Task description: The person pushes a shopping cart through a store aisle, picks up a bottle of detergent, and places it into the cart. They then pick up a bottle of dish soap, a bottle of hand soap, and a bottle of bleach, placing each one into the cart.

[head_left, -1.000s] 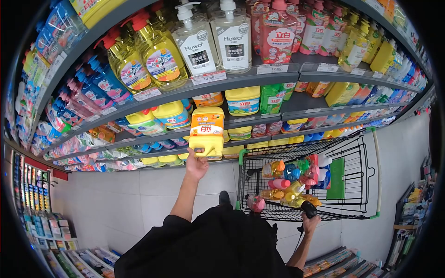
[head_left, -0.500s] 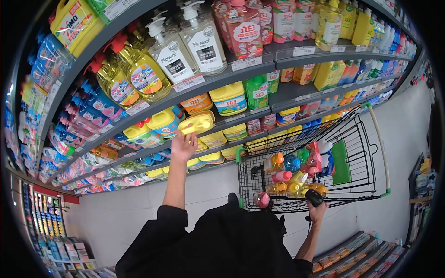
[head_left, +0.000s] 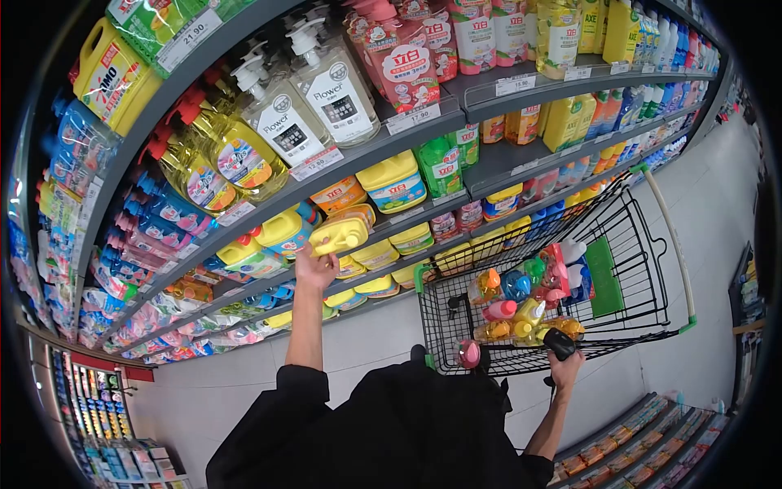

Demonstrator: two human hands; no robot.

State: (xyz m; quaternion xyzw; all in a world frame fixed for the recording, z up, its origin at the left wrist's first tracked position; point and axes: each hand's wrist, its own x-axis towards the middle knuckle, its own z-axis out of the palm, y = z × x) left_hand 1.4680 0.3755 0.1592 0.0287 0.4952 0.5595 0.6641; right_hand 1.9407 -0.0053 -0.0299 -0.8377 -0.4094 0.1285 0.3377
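My left hand [head_left: 318, 269] grips a yellow detergent jug [head_left: 340, 235] by its near end, in front of the middle shelf. The jug lies tilted, its cap toward me, overlapping an orange-yellow pack [head_left: 338, 196] behind it. To its left stands another yellow jug [head_left: 283, 231]. My right hand [head_left: 566, 369] is closed round a black handheld device [head_left: 560, 344], shaped like a scanner, at the near side of the shopping cart [head_left: 521, 368]. Inside the cart, close to the device, are yellow bottles [head_left: 528, 318] and a pink bottle [head_left: 499, 310].
Clear pump bottles [head_left: 332, 94], yellow bottles [head_left: 244, 155] and pink refill packs [head_left: 401, 69] fill the upper shelf. A green panel [head_left: 604, 277] sits on the cart. Low racks [head_left: 643, 440] stand at lower right. Grey floor [head_left: 236, 391] runs between the shelves.
My left hand and the jug have come slightly down and toward me, away from the shelf. The view has shifted a little. My right hand stays at the cart with the black device.
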